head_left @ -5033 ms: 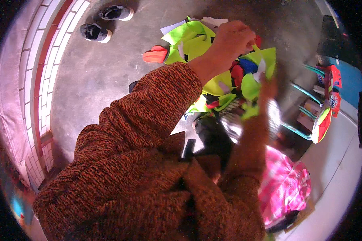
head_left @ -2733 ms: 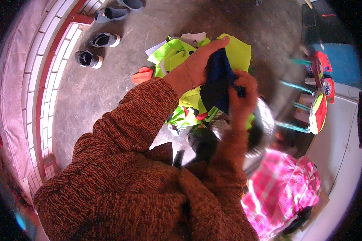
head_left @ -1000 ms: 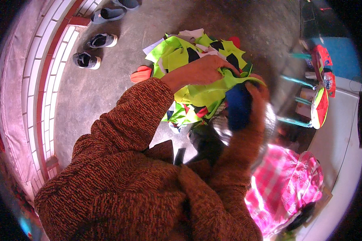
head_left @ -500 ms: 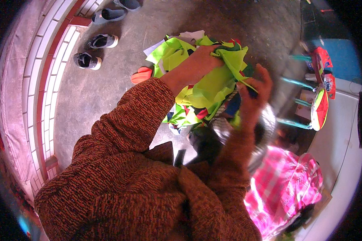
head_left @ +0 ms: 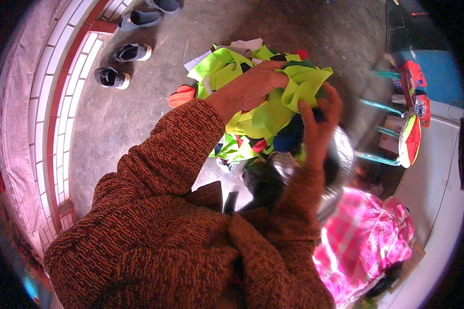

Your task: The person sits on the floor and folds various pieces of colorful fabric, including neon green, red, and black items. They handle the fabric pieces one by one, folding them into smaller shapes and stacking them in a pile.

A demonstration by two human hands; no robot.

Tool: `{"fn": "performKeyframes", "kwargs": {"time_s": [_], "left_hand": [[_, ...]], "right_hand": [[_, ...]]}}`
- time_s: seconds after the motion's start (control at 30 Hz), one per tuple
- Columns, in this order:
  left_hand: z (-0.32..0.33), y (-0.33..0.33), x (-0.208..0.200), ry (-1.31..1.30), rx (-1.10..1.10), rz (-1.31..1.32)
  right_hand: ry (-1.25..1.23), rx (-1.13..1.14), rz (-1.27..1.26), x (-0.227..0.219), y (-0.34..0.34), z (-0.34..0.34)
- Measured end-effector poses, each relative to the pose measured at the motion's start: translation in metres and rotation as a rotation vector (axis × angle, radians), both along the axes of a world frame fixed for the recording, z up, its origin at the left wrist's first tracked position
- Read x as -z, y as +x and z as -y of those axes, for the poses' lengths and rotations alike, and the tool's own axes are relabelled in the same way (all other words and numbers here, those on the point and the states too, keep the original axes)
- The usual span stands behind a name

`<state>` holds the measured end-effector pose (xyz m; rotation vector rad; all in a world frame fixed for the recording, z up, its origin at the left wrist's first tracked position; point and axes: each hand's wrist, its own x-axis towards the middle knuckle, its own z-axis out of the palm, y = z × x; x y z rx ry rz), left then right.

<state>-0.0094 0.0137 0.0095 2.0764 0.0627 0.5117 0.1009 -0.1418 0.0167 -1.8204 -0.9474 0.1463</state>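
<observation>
My left hand (head_left: 260,85) is closed on the near-left part of a lime-green cloth scrap (head_left: 307,85), which spreads out to the right over the heap. At the scrap's lower right edge is my right hand (head_left: 320,126), its thumb and fingers curved and apart. The thumb tip is close to the cloth; I cannot tell if it touches. Under both hands a heap of cloth scraps (head_left: 265,118) lies on the floor, mostly lime green with red, dark blue, white and grey pieces. A dark blue scrap (head_left: 288,136) shows beside my right hand.
Dark shoes (head_left: 111,78) line the floor at the left, by a white-tiled step (head_left: 77,87). A red-orange piece (head_left: 182,96) lies left of the heap. To the right stand a turquoise-legged stool (head_left: 379,158) and a bundle of pink checked cloth (head_left: 363,237).
The lime-green scrap's free end has swung up and to the right, and it now spreads flatter. My right hand has shifted slightly down and left; my left hand has barely moved.
</observation>
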Motion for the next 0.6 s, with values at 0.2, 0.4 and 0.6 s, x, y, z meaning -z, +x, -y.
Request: {"fn": "performKeyframes", "kwargs": {"time_s": [0.2, 0.4, 0.6], "left_hand": [[0.010, 0.004, 0.008, -0.554, -0.012, 0.198], [0.000, 0.005, 0.028, 0.113, -0.130, 0.110], [0.002, 0.012, 0.010, -0.618, -0.002, -0.342]], "right_hand": [[-0.111, 0.006, -0.081, -0.015, -0.008, -0.003], [-0.150, -0.093, 0.012, -0.010, -0.005, 0.000], [-0.238, -0.187, 0.190, -0.003, -0.007, -0.003]]}}
